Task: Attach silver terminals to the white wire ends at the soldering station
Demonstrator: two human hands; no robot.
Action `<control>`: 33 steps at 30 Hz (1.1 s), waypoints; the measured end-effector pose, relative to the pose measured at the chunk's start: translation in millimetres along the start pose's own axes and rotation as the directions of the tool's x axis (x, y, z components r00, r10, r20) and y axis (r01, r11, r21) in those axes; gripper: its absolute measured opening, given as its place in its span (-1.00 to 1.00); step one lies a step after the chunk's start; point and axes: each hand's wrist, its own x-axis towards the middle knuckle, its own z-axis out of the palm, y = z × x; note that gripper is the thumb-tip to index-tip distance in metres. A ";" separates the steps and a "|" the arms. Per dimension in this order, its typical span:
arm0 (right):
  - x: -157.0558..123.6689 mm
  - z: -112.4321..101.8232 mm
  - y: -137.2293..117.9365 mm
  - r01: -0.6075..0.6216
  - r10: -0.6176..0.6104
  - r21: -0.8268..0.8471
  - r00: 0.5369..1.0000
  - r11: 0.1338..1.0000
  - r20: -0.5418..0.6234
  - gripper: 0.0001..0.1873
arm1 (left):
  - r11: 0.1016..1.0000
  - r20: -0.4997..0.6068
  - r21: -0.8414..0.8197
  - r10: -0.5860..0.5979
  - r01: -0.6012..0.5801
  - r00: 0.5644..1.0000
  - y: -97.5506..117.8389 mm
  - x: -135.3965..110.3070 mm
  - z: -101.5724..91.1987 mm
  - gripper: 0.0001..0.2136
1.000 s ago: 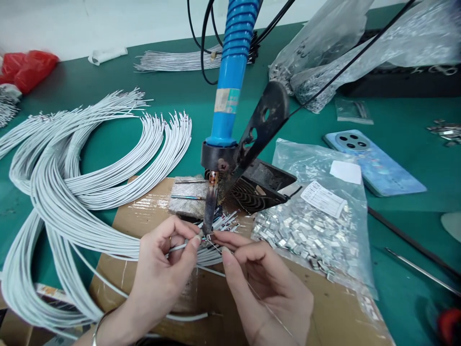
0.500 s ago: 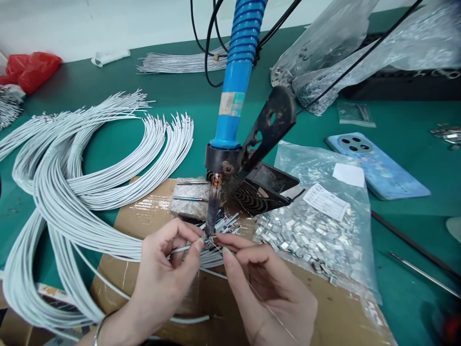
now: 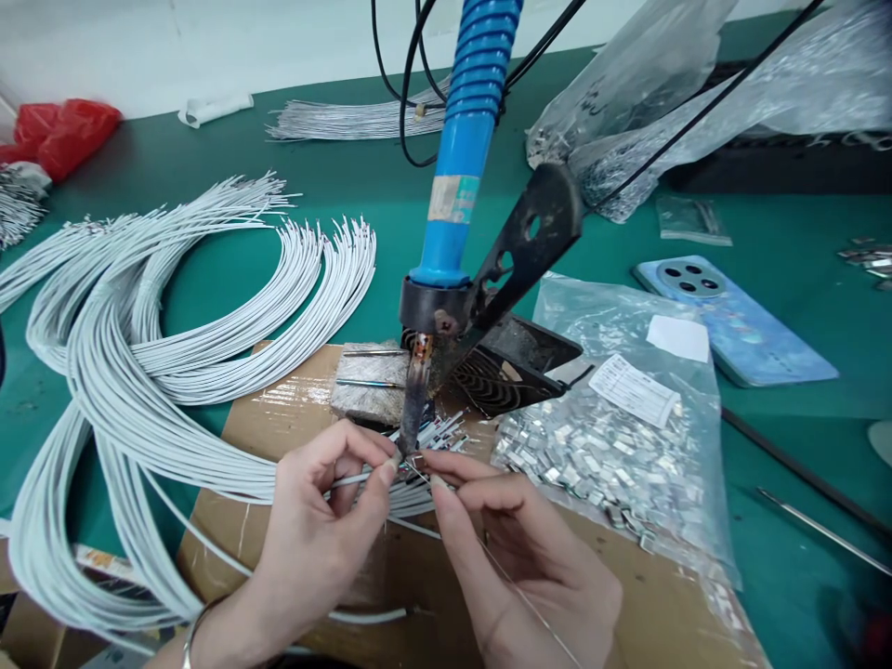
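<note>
Green workbench (image 3: 209, 153) below, left hand (image 3: 317, 530) pinching a rightward-pointing white wire (image 3: 355, 479), right hand (image 3: 530, 567) pinching thin wire (image 3: 531, 602)

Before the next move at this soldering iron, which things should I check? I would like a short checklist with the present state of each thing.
1. Left hand grips the white wires firmly: ok.
2. Right hand pinches the thin wire: ok.
3. Iron tip touches the wire ends: cannot tell, the fingers crowd that spot.
4. Fingertips stay clear of the iron tip: not ok, they sit right beside it.
5. Bag of clips stays away from the iron tip: ok, it lies off to the right.
</note>
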 end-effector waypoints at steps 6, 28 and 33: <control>1.1 0.8 1.1 0.024 -0.024 0.012 1.000 1.000 0.001 -0.80 | 1.000 0.011 0.005 -0.002 0.002 1.000 -1.6 -1.1 -0.6 -0.86; 0.2 1.4 0.7 -0.009 0.008 0.027 1.000 1.000 0.017 -0.81 | 1.000 0.032 0.012 -0.003 0.002 0.999 0.4 1.5 -3.9 -0.85; -2.3 4.2 -2.1 -0.072 0.072 0.066 0.997 0.995 0.007 -0.81 | 0.999 0.040 0.030 -0.026 0.025 0.999 5.3 3.0 -3.6 -0.85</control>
